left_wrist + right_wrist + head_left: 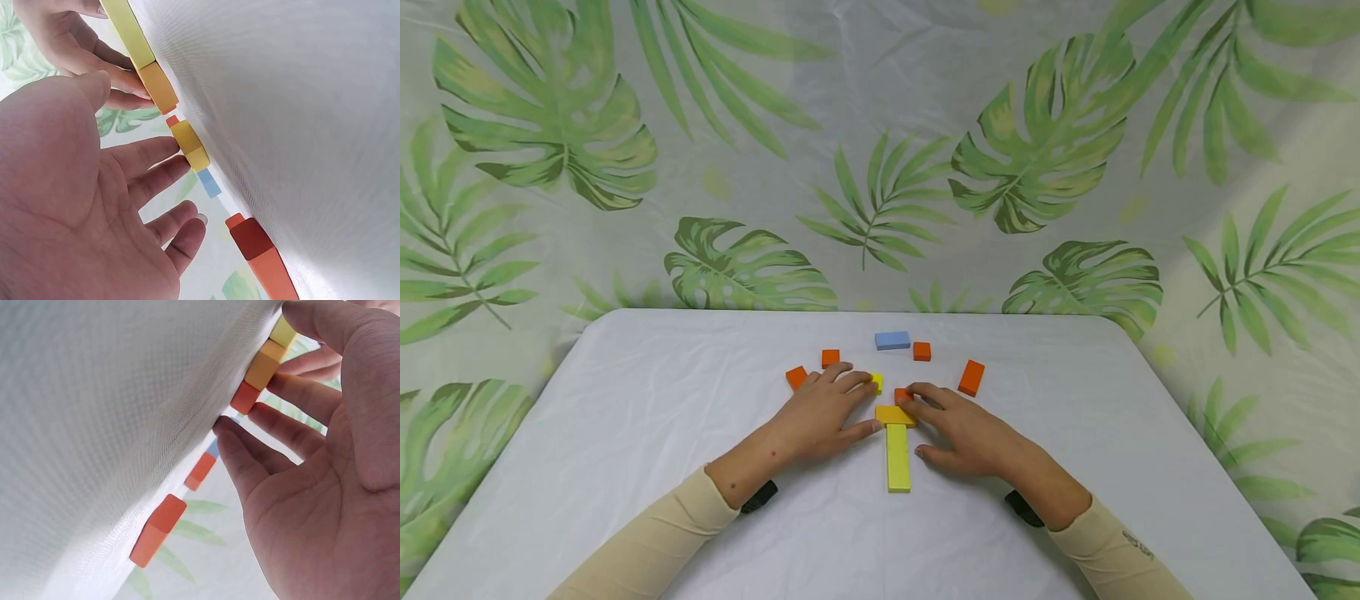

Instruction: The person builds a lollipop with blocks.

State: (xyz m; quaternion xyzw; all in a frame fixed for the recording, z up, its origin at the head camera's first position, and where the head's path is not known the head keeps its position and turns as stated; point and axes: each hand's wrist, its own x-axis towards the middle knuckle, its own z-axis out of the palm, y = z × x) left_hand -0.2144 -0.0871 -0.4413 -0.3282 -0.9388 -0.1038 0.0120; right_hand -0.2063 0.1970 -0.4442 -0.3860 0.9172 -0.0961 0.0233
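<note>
My left hand (pixel 823 412) lies palm down with its fingers loosely extended, two fingertips against a small yellow block (pixel 192 145). Its thumb points toward an orange-yellow block (pixel 887 414). That block lies crosswise at the far end of a long light-yellow block (pixel 898 458), forming a T. Just beyond it is a small red-orange block (pixel 902 396). From the right, my right hand (pixel 973 429) reaches in with relaxed fingers, its index and middle fingertips at the orange-yellow and red-orange blocks. In the right wrist view its thumb is beside the light-yellow block (pixel 282 332).
A blue block (pixel 892 341) lies farthest back, beside a red-orange cube (pixel 922 352). Another cube (pixel 831 358) and a partly covered red-orange block (pixel 796 378) sit beyond my left hand. At right is a longer red-orange block (pixel 972 378). A white cloth (pixel 662 400) covers the table.
</note>
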